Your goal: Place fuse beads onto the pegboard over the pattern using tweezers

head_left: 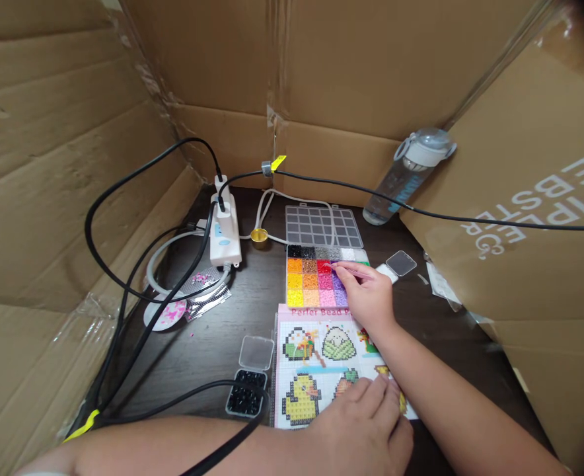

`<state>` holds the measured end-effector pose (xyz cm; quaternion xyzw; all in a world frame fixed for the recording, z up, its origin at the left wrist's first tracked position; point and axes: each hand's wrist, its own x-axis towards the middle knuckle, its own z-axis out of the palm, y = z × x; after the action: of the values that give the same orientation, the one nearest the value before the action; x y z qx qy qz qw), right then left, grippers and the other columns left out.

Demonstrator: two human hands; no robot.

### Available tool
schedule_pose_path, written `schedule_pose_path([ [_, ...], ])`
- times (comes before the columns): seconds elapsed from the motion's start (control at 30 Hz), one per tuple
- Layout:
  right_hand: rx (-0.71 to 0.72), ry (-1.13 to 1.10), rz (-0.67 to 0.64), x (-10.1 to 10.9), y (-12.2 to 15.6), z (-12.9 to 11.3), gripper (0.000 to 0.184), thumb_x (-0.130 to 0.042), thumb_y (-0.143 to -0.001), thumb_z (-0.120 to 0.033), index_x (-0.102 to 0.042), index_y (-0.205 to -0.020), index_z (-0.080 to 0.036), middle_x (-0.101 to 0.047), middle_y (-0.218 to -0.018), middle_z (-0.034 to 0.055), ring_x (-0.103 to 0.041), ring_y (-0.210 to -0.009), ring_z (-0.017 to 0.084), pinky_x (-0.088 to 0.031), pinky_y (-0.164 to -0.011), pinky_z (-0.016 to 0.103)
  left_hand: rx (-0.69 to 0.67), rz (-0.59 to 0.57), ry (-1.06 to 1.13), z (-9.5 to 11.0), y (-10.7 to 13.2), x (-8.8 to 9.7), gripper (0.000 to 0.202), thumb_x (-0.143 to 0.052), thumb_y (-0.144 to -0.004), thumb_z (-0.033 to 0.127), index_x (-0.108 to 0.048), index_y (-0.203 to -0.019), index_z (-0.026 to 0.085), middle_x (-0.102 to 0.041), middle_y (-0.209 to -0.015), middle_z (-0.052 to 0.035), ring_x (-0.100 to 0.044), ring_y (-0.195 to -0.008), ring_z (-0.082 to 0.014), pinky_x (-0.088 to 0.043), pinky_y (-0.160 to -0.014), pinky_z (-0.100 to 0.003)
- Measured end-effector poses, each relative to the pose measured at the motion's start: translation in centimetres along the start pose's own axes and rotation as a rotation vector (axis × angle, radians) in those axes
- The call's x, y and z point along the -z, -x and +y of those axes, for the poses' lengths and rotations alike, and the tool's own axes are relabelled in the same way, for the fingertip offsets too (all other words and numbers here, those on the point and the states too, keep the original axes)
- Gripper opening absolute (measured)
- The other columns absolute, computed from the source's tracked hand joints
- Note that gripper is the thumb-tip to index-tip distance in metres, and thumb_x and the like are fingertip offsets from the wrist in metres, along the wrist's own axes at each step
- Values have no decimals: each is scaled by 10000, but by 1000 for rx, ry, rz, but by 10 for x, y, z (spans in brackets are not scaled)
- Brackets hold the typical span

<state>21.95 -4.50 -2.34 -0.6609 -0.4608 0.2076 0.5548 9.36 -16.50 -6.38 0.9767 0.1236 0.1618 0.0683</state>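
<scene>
My right hand (pixel 368 294) reaches over a bead box (pixel 316 281) with coloured compartments. It pinches thin tweezers (pixel 345 267) whose tip is at the red and pink beads. My left hand (pixel 366 426) lies flat, fingers stretched, on a Perler bead pattern sheet (pixel 312 370) showing a duck and other pixel pictures. A small open case of black beads (pixel 246 395) sits just left of the sheet.
The box's clear lid (pixel 322 226) stands open behind it. A white power strip (pixel 225 228) with black cables (pixel 138 291) lies at the left. A water bottle (pixel 405 175) leans at the back right. Cardboard walls (pixel 49 198) surround the dark table (pixel 213 337). A small clear lid (pixel 401 263) rests to the right.
</scene>
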Motion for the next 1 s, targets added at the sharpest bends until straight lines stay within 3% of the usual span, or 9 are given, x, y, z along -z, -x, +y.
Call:
schedule_pose_path([
  [0.43, 4, 12, 25, 1, -1, -4, 117, -715, -771, -228, -783, -804, -139, -779, -846, 105, -737, -802, 221, -597, -782, 367, 4, -46, 38, 1, -1, -2, 502, -342, -954, 547, -563, -1221, 184, -468, -1430, -152, -486, -1208, -307, -422, -892, -435],
  [0.73, 23, -21, 3, 15, 10, -18, 121, -708, -798, -246, -787, -847, -168, -782, -886, 82, -738, -831, 201, -599, -788, 338, -13, -155, 120, -2, -2, 21, 640, -509, -861, 588, -507, -1280, 104, -399, -1474, -212, -420, -1300, -358, -391, -976, -471],
  [0.8, 10, -29, -78, 20, 18, -25, 101, -715, -793, -253, -785, -831, -191, -784, -869, 66, -739, -806, 192, -604, -761, 326, 1, -159, 158, 0, -2, 23, 635, -498, -869, 563, -492, -1305, 102, -381, -1488, -215, -386, -1334, -364, -361, -1007, -490],
  [1.0, 2, -189, -503, 28, 27, -27, 47, -749, -738, -207, -783, -770, -212, -775, -803, 49, -731, -727, 174, -596, -632, 274, 1, -147, 177, 2, -1, 28, 595, -453, -897, 523, -496, -1311, 98, -369, -1489, -226, -354, -1360, -362, -330, -1024, -479],
])
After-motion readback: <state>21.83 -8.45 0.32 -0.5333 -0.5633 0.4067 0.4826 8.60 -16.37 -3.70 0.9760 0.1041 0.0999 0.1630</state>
